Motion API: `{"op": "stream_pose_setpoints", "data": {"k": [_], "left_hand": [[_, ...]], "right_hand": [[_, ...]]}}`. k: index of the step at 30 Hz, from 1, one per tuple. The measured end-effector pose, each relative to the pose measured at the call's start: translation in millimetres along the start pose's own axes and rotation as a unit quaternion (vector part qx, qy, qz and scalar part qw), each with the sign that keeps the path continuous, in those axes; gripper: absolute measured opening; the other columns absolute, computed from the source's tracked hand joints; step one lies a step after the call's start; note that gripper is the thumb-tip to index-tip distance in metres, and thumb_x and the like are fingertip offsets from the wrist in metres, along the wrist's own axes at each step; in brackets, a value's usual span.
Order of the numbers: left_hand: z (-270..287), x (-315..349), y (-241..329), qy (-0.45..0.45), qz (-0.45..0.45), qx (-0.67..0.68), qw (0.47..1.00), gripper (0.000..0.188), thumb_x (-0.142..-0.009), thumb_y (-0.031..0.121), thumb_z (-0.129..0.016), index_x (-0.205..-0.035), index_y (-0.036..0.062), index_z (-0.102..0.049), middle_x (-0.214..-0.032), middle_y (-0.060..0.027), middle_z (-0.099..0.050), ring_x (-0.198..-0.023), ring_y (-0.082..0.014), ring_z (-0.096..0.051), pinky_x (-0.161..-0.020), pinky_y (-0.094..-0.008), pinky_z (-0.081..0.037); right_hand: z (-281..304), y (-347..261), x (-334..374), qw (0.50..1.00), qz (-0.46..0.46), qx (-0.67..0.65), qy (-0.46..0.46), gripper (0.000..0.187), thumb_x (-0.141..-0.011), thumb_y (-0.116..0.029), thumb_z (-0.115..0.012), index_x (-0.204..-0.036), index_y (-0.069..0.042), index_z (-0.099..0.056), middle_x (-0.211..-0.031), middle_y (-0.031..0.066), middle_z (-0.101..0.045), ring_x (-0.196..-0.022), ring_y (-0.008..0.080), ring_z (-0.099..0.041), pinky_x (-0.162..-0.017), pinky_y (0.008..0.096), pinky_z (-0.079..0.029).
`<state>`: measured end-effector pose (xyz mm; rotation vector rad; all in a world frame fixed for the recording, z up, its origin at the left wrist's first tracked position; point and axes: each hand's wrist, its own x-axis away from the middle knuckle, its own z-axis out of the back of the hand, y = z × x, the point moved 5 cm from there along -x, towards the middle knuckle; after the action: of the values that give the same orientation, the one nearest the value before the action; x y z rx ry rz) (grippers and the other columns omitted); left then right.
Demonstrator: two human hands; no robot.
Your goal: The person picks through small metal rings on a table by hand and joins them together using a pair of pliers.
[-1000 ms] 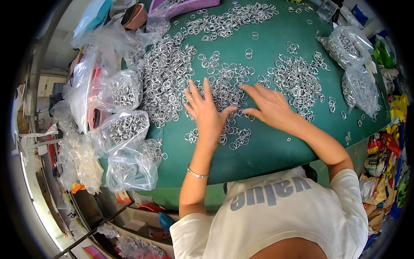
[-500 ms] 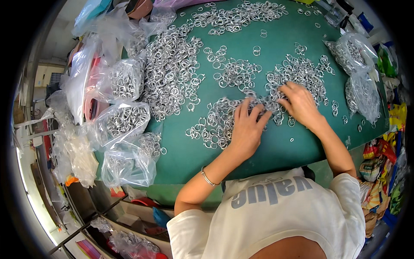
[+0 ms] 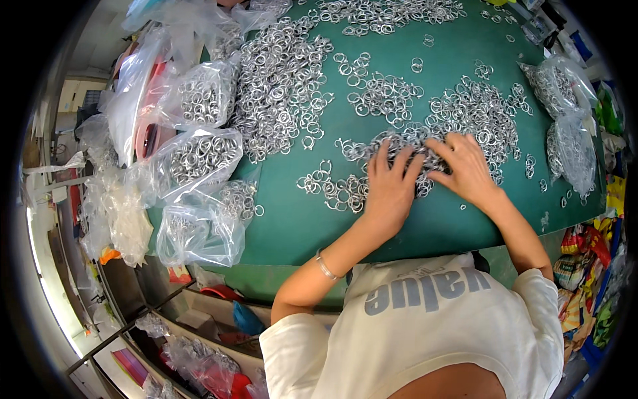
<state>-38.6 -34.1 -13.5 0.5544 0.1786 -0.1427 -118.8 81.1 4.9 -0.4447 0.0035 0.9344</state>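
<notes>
Many small silver metal rings (image 3: 475, 113) lie in piles on a green table top (image 3: 292, 226). My left hand (image 3: 392, 183), with a bracelet (image 3: 325, 264) on its forearm, rests on the near pile, its fingers spread over the rings. Close on its right, my right hand (image 3: 468, 169) touches the edge of the right-hand pile, thumb and fingers apart. Neither hand grips a ring that I can see; the fingertips are partly lost among the rings. A looser cluster of rings (image 3: 345, 191) sits just left of my left hand.
A large heap of rings (image 3: 279, 93) covers the table's left side. Clear plastic bags of rings (image 3: 206, 159) line the left edge, and further bags (image 3: 571, 146) lie at the right edge. Another ring pile (image 3: 392, 14) is at the back. Drawers (image 3: 199, 319) stand below the near left.
The view has shifted slightly. My left hand has spread its fingers, and rings from the near pile have been pushed rightward, closer to the right-hand pile.
</notes>
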Motion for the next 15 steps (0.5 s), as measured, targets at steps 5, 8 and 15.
{"op": "stream_pose_setpoints", "data": {"k": [5,8,15], "left_hand": [[-9.6,-23.9,6.7,0.032,-0.047,0.077,0.995,0.050,-0.072,-0.011,-0.050,-0.120,0.0047,-0.045,-0.128,-0.0170,-0.038,-0.117,-0.0450,-0.035,-0.096,-0.0463,-0.036],[6.4,-28.7,9.1,0.056,-0.043,0.146,0.987,0.044,-0.076,-0.006,-0.053,-0.119,0.0038,-0.047,-0.129,-0.0177,-0.039,-0.114,-0.0404,-0.043,-0.092,-0.0430,-0.040],[70.9,55.8,-62.9,0.106,0.187,-0.046,0.976,0.039,-0.075,0.003,-0.063,-0.113,0.0046,-0.054,-0.123,-0.0165,-0.045,-0.108,-0.0355,-0.046,-0.090,-0.0423,-0.037]], "right_hand": [[16.1,19.6,3.3,0.996,-0.026,0.077,0.046,0.051,-0.062,-0.018,-0.075,-0.109,-0.012,-0.055,-0.082,0.0097,-0.048,-0.075,0.0264,-0.048,-0.069,0.0364,-0.035],[20.5,40.7,-1.5,0.988,-0.052,0.113,0.092,0.050,-0.065,-0.017,-0.073,-0.111,-0.011,-0.054,-0.078,0.0089,-0.049,-0.073,0.0257,-0.049,-0.069,0.0359,-0.035],[44.7,66.9,0.3,0.967,-0.191,0.044,0.162,0.041,-0.073,-0.012,-0.067,-0.111,-0.006,-0.054,-0.096,0.0137,-0.061,-0.080,0.0314,-0.057,-0.071,0.0386,-0.043]]}}
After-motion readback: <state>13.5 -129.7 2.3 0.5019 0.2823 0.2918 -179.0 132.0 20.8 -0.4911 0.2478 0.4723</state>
